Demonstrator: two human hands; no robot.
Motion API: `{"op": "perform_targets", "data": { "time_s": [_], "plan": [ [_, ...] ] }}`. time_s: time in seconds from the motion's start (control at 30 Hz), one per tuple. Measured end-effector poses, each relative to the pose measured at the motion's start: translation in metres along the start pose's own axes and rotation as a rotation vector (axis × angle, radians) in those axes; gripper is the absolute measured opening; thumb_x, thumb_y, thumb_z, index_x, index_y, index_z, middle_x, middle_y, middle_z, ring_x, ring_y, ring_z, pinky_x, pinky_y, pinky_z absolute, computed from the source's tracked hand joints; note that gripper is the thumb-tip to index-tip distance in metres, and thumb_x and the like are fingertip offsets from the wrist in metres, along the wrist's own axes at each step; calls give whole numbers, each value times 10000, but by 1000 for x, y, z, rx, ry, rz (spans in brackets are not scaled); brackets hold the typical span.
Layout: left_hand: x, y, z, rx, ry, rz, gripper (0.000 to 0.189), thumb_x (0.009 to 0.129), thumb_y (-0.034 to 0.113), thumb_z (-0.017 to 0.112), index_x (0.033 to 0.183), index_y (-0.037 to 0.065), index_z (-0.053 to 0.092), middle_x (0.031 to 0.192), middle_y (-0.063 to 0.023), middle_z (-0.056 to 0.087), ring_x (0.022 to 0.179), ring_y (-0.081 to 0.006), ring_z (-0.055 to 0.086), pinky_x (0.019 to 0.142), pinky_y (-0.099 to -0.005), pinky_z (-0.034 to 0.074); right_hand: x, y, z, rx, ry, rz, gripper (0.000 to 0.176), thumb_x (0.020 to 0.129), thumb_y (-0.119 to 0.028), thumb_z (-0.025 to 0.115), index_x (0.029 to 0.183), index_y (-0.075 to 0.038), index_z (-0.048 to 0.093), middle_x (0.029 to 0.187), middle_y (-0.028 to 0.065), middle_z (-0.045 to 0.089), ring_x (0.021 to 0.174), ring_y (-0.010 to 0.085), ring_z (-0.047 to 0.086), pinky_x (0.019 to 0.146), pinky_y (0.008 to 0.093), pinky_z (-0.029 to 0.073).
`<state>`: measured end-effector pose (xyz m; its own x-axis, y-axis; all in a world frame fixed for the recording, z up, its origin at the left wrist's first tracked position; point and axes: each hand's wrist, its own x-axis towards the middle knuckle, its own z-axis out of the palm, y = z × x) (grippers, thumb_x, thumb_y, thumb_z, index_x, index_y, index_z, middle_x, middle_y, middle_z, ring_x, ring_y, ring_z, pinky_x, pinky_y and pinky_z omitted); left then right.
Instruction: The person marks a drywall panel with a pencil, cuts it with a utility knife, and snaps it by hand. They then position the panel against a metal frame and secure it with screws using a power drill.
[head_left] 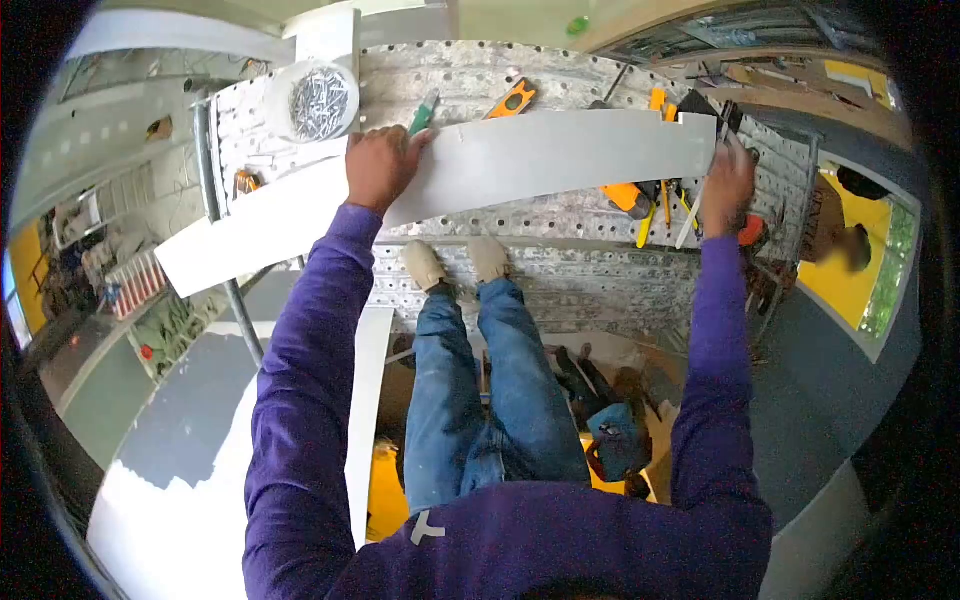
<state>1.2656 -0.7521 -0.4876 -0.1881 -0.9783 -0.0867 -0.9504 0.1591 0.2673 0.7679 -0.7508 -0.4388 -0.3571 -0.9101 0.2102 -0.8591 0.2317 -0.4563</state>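
A long white board strip [560,150] lies across the perforated metal platform [450,70], reaching out past its left edge. My left hand [383,165] is closed over the strip near its middle, the thumb toward the far edge. At the strip's right end is my right hand [729,188], blurred, its fingers round a thin light tool that I cannot make out. Just beyond my left hand lies a green-handled tool [424,112], and an orange level [513,98] sits behind the strip.
A clear bucket of screws [318,102] stands at the back left. Yellow and black tools [628,198] lie under and beside the strip's right part. A metal rail [207,165] borders the platform's left end. Another person [840,240] is at the far right.
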Motion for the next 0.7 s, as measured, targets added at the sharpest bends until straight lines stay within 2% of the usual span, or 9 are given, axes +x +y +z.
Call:
{"op": "perform_targets", "data": {
  "time_s": [0.07, 0.1, 0.13, 0.17, 0.27, 0.33, 0.53, 0.67, 0.7],
  "plan": [
    [-2, -2, 8, -8, 30, 27, 399, 958, 460, 568, 875, 83, 671, 832, -148, 673, 793, -330, 633, 794, -449, 437, 12, -96, 27, 107, -199, -113, 213, 955, -172, 594, 1106, -43, 668, 1095, 160, 694, 993, 295, 673, 865, 396, 527],
    [-3, -5, 11, -9, 53, 42, 385, 957, 451, 571, 910, 83, 676, 863, -147, 677, 839, -331, 630, 814, -450, 429, 12, -123, 58, 240, -336, -264, 240, 971, -216, 581, 1120, -43, 653, 1144, 175, 677, 1091, 310, 643, 948, 387, 491],
    [-7, -7, 12, -7, 76, 58, 374, 956, 441, 575, 945, 83, 680, 894, -146, 682, 885, -333, 627, 835, -450, 421, 12, -163, 77, 241, -545, -376, 240, 969, -225, 572, 1108, -46, 650, 1113, 172, 683, 1025, 325, 660, 916, 407, 499],
    [-12, -2, 4, -14, 73, 27, 248, 934, 296, 600, 1059, 92, 661, 1022, -113, 668, 1023, -330, 589, 899, -459, 402, 13, -190, 116, 161, -647, -643, 208, 918, -195, 539, 1002, -46, 656, 980, 160, 685, 902, 329, 666, 808, 450, 533],
    [-26, -11, 1, 35, 275, 88, 258, 855, 153, 594, 1100, 90, 643, 1073, -104, 637, 1099, -304, 551, 988, -471, 369, -6, -288, 179, -198, -1154, -658, 371, 922, -368, 561, 1072, -52, 687, 1109, 160, 680, 1028, 355, 650, 909, 473, 519],
    [-39, -16, -6, -23, 288, 11, 324, 804, 74, 575, 1124, 103, 622, 1139, -99, 615, 1131, -311, 530, 1020, -481, 350, -25, -318, 229, -377, -1269, -470, 507, 907, -462, 603, 1211, -63, 678, 1278, 152, 644, 1189, 346, 611, 996, 466, 495],
    [-61, -35, -20, -38, 389, -74, 295, 828, 87, 600, 1121, 113, 630, 1135, -93, 622, 1164, -314, 532, 1057, -476, 336, -69, -331, 286, -550, -1240, -359, 516, 874, -408, 613, 1236, -44, 662, 1303, 164, 624, 1217, 313, 597, 1002, 410, 483],
    [-63, -49, -13, -9, 296, -76, 340, 835, 87, 612, 1175, 91, 604, 1179, -109, 602, 1189, -320, 519, 1053, -481, 335, -49, -321, 296, -312, -1213, -212, 456, 900, -233, 527, 1290, -16, 619, 1345, 229, 580, 1253, 362, 565, 1046, 468, 455],
    [-59, -50, -13, -10, 286, -78, 351, 829, 95, 618, 1179, 93, 603, 1178, -111, 605, 1179, -316, 524, 1052, -480, 335, -40, -323, 281, -250, -1070, -207, 491, 903, -223, 515, 1342, -7, 557, 1263, 257, 614, 1198, 357, 602, 1013, 471, 480]
  ]
}}
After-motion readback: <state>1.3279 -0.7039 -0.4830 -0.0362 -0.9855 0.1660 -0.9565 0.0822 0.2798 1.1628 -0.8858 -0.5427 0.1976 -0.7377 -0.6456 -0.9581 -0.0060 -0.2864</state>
